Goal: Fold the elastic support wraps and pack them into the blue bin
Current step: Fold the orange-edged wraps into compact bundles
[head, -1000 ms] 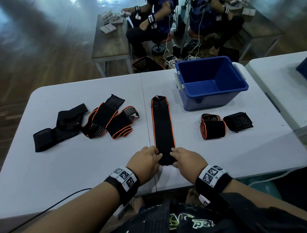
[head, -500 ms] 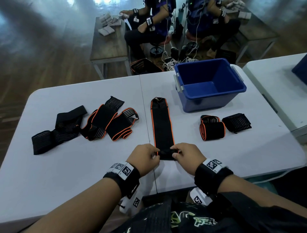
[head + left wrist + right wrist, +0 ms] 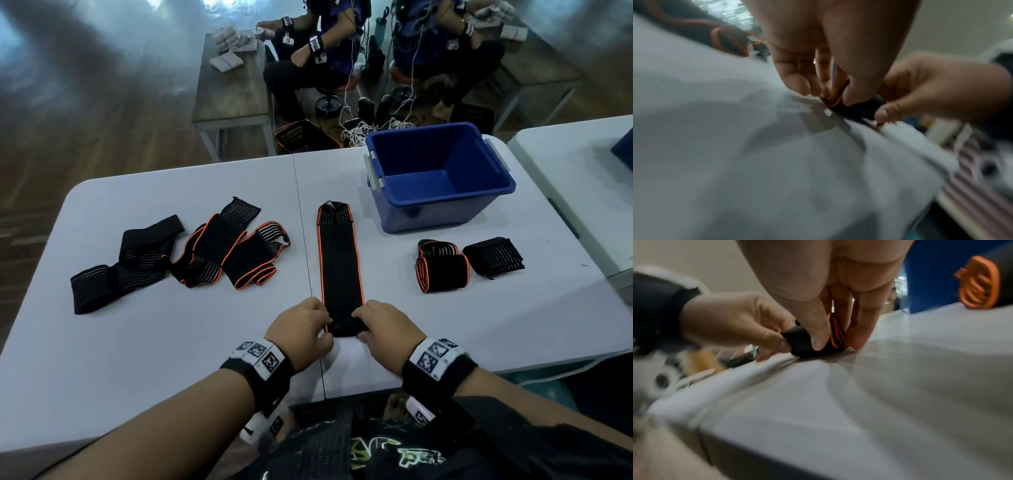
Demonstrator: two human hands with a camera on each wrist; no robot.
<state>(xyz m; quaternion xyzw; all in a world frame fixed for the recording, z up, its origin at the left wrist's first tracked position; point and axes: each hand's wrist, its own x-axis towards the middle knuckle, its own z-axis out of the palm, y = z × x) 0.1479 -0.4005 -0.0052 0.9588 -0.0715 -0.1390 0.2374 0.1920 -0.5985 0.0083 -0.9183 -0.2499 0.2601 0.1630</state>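
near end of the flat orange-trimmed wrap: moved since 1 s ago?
Yes. The wrap's near end, rolled by both hands, has crept away from the table's near edge, toward the blue bin.

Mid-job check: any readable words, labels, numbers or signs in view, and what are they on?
No text can be read.
Left wristband: black-and-white square marker patterns, no letters.
Right wristband: the same markers; tiny print beside them is too small to read.
Shirt print: greenish graphic, illegible.
Blue bin and stretched wrap: no labels visible.

No word, number or brand can be read; the white bands on both wrists (image 3: 260,356) carry only black-and-white square code patterns, and the pale green design on the dark shirt (image 3: 387,455) at the bottom edge is too broken up to read
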